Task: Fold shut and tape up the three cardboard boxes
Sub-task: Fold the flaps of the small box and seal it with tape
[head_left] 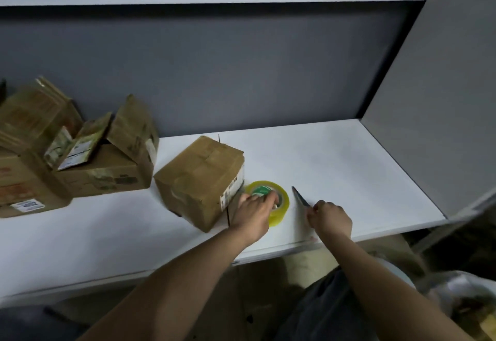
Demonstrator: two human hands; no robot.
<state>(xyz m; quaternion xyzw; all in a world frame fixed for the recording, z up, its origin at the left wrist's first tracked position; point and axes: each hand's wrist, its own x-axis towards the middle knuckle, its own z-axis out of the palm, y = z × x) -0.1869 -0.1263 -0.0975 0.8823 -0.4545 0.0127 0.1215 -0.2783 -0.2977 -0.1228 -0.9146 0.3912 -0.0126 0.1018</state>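
Head view: left hand (253, 210) grips the tape roll (271, 201) beside the closed box (200, 181) on the worktop (349, 168); right hand (331, 218) holds a knife (300, 197), apparently ready to cut tape.
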